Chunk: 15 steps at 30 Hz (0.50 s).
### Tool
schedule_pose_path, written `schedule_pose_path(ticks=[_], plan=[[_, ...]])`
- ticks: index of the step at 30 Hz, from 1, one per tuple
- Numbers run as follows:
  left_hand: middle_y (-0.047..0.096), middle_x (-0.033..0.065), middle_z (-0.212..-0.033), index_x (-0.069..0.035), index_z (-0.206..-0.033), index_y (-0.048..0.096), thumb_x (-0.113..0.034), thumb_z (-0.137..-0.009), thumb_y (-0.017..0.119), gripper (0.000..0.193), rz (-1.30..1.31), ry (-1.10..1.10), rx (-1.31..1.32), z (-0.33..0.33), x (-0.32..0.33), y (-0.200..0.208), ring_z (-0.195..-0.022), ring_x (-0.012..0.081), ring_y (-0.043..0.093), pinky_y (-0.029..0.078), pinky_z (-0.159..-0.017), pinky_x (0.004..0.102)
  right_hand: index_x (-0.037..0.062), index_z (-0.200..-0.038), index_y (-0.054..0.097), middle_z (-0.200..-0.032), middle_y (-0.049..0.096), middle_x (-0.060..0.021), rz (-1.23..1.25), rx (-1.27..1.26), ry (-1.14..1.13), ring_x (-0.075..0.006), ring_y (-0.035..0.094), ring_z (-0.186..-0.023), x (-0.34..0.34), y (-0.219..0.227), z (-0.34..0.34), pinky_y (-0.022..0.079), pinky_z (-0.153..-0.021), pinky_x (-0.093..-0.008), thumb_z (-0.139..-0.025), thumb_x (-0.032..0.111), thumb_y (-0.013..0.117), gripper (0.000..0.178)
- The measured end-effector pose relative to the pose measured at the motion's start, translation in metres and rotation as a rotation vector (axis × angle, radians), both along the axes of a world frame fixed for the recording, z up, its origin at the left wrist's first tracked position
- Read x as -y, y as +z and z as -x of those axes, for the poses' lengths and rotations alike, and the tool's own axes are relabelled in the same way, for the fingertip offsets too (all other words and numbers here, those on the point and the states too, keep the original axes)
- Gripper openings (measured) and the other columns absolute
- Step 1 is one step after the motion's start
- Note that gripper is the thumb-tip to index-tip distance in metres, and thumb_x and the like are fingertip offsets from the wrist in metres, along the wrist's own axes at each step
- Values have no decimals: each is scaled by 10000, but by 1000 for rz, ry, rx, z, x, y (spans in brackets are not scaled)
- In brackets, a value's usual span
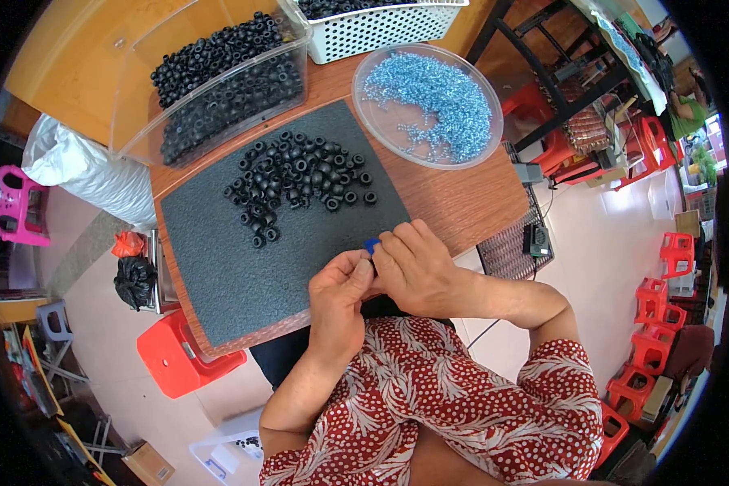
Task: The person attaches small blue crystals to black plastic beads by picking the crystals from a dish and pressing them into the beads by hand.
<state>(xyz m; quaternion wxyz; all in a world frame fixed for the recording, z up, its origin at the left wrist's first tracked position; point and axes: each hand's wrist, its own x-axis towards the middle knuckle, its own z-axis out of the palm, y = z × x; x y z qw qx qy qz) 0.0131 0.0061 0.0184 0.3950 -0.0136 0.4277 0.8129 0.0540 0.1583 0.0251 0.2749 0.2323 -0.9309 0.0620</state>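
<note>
My left hand [340, 296] and my right hand [417, 269] meet at the near right edge of a dark textured mat [243, 279]. Both are closed, fingertips almost touching. A small blue piece [371, 245] pokes out from the curled fingers of my right hand; its kind is hidden. Thumb and forefinger of my left hand pinch something that I cannot make out. Beyond my hands, a loose pile of small black ring-shaped parts [300, 170] lies on the mat.
A clear bin [125, 134] of black rings and a white perforated basket [381, 36] stand at the back of the wooden table [454, 198]. Small light-blue pieces [462, 105] lie in a round clear tray [373, 134]. A white sack [89, 170] and red stool [174, 352] are left.
</note>
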Motion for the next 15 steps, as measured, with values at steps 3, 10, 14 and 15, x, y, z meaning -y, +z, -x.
schedule_pose_path(ticks=[3, 10, 14, 15], plan=[[616, 49, -910, 28, -1014, 564, -156, -936, 512, 206, -4, -12, -15, 1, -1, 4, -798, 118, 591, 472, -742, 266, -46, -799, 538, -720, 469, -105, 207, -27, -27, -233, 435, -672, 3, -2, 4, 341, -579, -337, -680, 193, 574, 270], [617, 51, -897, 34, -1002, 570, -157, -931, 520, 209, 14, 21, 26, -1, -5, 1, -776, 115, 585, 462, -730, 256, 15, -706, 499, -671, 444, -83, 37, 59, -47, -214, 408, -637, -4, 2, 0, 322, -563, -332, -683, 232, 587, 235], [617, 46, -883, 37, -995, 577, -155, -931, 520, 209, 10, -33, 28, -1, -5, -1, -770, 110, 580, 453, -721, 245, 55, -632, 462, -601, 414, -62, -63, 62, 17, -206, 397, -590, -11, 2, 0, 306, -543, -327, -687, 226, 587, 219], [613, 45, -872, 38, -986, 575, -158, -938, 517, 211, 21, -46, 46, -2, -6, -1, -757, 100, 570, 454, -713, 241, 61, -617, 457, -578, 401, -55, -92, 68, 48, -204, 397, -576, -13, 2, 0, 304, -537, -326, -692, 230, 592, 230]])
